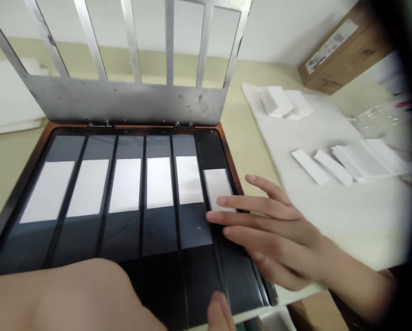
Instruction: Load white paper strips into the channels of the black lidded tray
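Note:
A black tray with brown edges lies before me, split into several long slots. Dark film-like strips line most slots, each with a white rectangular card on it. My right hand reaches in from the right with fingers apart, its fingertips at the white card in the rightmost slot. Hinged to the tray's far side, a metal frame with long openings stands raised. My left hand is close to the camera over the near left part of the tray; most of its fingers are hidden. One fingertip shows at the bottom edge.
On the right, a white sheet bears stacks of white cards and several loose white strips. Behind it sits a cardboard box, with clear plastic nearby. White padding-like material lies at the far left.

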{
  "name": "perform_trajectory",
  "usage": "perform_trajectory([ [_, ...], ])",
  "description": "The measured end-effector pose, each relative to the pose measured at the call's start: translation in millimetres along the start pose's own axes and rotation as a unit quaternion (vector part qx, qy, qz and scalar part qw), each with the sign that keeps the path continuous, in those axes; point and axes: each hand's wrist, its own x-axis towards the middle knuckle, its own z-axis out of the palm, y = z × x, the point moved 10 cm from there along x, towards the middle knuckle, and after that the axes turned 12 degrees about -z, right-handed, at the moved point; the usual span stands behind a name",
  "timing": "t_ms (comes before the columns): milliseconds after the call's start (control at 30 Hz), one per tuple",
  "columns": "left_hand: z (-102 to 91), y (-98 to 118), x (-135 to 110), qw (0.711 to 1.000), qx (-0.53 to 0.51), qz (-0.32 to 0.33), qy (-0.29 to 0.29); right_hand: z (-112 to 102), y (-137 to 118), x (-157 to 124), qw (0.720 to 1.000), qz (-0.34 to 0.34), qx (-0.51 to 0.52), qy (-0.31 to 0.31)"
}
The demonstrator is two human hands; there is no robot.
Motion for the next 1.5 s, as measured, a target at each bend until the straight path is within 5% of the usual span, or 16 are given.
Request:
perform_trajectory([
  [133,-25.7,-26,5,0.999,-0.024,0.034,0.029,18,-13,9,0.997,-0.029,-0.003,-0.067],
  [333,-39.4,-97,23,0.971,-0.064,-0.226,-0.038,22,-23,4,0.996,-0.015,-0.013,-0.088],
  [533,-31.9,-134,11,0.934,-0.166,-0.316,-0.026,18,-48,-2,0.996,-0.033,-0.033,-0.076],
  [733,-14.3,-118,14,0.942,-0.185,-0.271,-0.078,20,-75,-14,0.994,0.001,-0.077,-0.084],
  [867,-5.2,-109,17,0.935,-0.228,-0.254,-0.099,15,-86,-17,0.991,-0.037,-0.126,-0.011],
  [1300,-5.1,-110,21,0.934,-0.256,-0.236,-0.083,9,-80,-10,0.995,-0.041,-0.09,0.015],
  [1500,-3.5,-109,21,0.934,-0.265,-0.222,-0.089,0,-45,3,0.995,0.095,0.012,-0.01],
])
